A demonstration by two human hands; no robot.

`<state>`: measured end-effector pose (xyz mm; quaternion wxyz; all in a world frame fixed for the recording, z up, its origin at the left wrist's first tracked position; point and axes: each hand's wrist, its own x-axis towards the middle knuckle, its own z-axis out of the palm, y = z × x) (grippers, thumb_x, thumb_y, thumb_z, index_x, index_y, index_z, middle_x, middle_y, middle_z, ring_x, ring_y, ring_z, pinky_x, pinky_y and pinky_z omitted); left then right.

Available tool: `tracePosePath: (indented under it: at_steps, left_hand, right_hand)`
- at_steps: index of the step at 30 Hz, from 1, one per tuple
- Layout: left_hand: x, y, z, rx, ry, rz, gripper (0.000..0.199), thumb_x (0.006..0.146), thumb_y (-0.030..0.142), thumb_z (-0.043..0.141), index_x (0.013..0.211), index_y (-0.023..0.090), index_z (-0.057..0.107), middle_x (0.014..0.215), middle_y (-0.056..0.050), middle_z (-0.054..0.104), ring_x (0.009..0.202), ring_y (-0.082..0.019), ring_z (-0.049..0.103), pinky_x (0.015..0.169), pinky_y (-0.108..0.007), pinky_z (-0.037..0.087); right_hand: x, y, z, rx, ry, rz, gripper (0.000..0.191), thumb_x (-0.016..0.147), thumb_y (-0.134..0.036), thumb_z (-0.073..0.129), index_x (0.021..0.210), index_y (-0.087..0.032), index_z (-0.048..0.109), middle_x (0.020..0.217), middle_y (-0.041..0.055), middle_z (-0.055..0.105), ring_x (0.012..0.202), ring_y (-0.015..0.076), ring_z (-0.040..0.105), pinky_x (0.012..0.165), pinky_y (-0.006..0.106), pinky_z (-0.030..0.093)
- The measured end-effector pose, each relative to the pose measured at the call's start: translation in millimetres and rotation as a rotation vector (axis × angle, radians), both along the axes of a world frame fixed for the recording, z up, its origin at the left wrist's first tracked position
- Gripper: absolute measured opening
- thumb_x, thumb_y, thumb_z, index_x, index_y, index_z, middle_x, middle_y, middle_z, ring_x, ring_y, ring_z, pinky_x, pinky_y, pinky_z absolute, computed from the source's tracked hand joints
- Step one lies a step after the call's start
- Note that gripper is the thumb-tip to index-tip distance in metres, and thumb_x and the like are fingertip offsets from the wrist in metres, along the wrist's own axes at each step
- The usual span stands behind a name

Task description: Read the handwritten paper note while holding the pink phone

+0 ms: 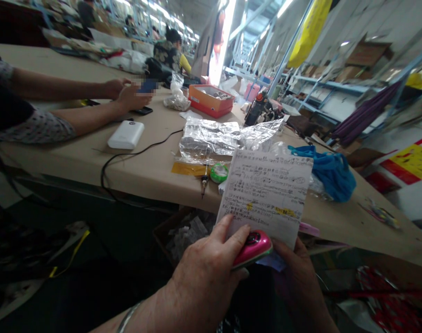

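A sheet of paper (266, 194) covered in handwriting, with some yellow highlighting, is tilted up at the table's near edge. My left hand (211, 263) is wrapped round a shiny pink device (254, 247), its fingertips touching the lower left of the page. Behind the lower right corner of the page, my right hand (301, 273) grips it from beneath; part of that hand is hidden. Just left of the paper lie a green tape roll (219, 172) and a pointed tool (204, 182).
On the table (155, 171) are a silver foil package (211, 136), a white power bank (126, 134), a black cable, an orange box (211, 99) and a blue cloth (330, 173). Another person's hands (127, 95) hold a phone at the left.
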<state>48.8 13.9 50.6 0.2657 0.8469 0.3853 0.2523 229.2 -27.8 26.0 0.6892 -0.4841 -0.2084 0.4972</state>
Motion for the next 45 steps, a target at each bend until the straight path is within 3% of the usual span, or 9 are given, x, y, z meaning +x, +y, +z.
tracePosePath:
  at_steps: [22,45]
  left_hand:
    - [-7,-1,11.8,-0.061,0.069,-0.024,0.066,0.067,0.01,0.062,0.13,0.027,0.048,0.145,-0.013,0.039,0.108,-0.03,0.06,0.09,-0.046,0.052]
    - [-10,-1,11.1,-0.083,0.04,-0.035,0.064,0.067,0.011,0.062,0.127,0.027,0.05,0.144,-0.012,0.04,0.105,-0.03,0.062,0.089,-0.046,0.053]
  right_hand:
    - [-7,2,1.5,0.037,0.006,0.034,0.045,0.065,-0.017,0.077,0.108,-0.02,0.064,0.103,0.0102,0.068,0.092,0.0295,0.064,0.085,0.047,0.052]
    - [-14,4,3.8,0.053,-0.001,0.046,0.043,0.066,-0.016,0.078,0.107,-0.023,0.065,0.099,0.0074,0.069,0.092,0.0271,0.064,0.085,0.045,0.053]
